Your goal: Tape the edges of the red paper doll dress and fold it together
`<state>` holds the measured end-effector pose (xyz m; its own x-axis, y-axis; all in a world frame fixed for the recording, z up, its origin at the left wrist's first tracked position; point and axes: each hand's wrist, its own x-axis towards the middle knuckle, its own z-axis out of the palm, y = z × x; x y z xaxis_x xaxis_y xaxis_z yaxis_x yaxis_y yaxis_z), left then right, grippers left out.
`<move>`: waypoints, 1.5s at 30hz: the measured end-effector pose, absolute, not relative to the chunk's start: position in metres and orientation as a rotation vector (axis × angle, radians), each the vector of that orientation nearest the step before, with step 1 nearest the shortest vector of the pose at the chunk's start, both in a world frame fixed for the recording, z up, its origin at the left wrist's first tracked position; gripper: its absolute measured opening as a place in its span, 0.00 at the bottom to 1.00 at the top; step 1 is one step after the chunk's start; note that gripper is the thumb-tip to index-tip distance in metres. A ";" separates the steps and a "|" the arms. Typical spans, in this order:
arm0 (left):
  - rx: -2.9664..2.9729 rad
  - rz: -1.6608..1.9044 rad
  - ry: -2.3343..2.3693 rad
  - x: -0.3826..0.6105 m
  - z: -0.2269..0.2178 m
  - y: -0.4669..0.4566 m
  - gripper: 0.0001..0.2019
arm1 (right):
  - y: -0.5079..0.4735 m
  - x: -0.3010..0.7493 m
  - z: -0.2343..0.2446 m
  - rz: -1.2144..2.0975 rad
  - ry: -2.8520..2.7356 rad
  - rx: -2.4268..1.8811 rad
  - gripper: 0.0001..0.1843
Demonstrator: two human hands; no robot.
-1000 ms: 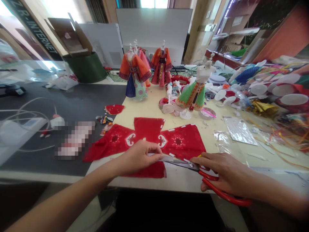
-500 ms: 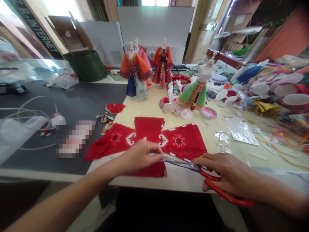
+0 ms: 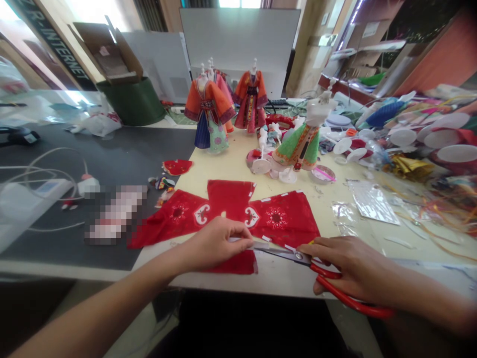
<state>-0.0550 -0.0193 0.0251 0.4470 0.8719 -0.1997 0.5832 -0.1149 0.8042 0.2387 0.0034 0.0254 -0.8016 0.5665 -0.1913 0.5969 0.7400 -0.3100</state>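
Observation:
My right hand [image 3: 346,263] is closed on the red-handled scissors [image 3: 324,278], whose blades point left toward my other hand. With thumb and fingers pinched, my left hand [image 3: 223,241] holds a narrow white strip of tape [image 3: 262,244] that reaches to the blade tips. Below both hands a red cloth garment piece [image 3: 290,214] lies spread in a cross shape, with white flower and scroll patterns. Several short white strips stick along its right edges. Its lower panel [image 3: 238,263] is partly covered by my left hand.
Small dress forms in orange robes [image 3: 208,114] stand behind the cloth; another wears a green skirt [image 3: 298,144]. A heap of materials [image 3: 410,129] fills the right side. A white power strip [image 3: 37,204] and cables lie left, near a green bin [image 3: 132,102].
Almost nothing differs. The scissors and my right hand have shifted very slightly to the right; my left hand keeps its pinch on the white strip.

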 end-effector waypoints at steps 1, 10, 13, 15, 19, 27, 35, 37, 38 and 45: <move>1.812 0.408 1.245 -0.055 0.025 -0.019 0.10 | 0.003 0.239 0.026 -0.550 2.850 0.950 0.22; 1.812 0.405 1.249 -0.054 0.028 -0.022 0.10 | 0.005 0.241 0.022 -0.488 2.898 0.894 0.21; 1.803 0.409 1.252 -0.054 0.026 -0.021 0.10 | 0.005 0.241 0.022 -0.477 2.898 0.899 0.21; 1.802 0.418 1.256 -0.054 0.025 -0.021 0.10 | 0.005 0.241 0.023 -0.493 2.870 0.921 0.22; 1.808 0.427 1.271 -0.054 0.024 -0.021 0.10 | 0.004 0.239 0.028 -0.534 2.800 0.966 0.37; 1.798 0.418 1.251 -0.053 0.026 -0.026 0.11 | -0.002 0.235 0.044 -0.590 2.758 1.005 0.45; 1.722 0.471 1.340 -0.060 0.036 -0.025 0.08 | 0.006 0.249 0.035 -0.442 2.734 1.078 0.43; 1.704 0.462 1.342 -0.062 0.037 -0.025 0.09 | 0.008 0.251 0.036 -0.486 2.730 1.091 0.42; 1.699 0.455 1.340 -0.063 0.036 -0.024 0.09 | 0.008 0.251 0.036 -0.513 2.734 1.091 0.42; 1.684 0.438 1.299 -0.062 0.033 -0.023 0.09 | 0.014 0.244 0.035 -0.583 2.827 0.989 0.36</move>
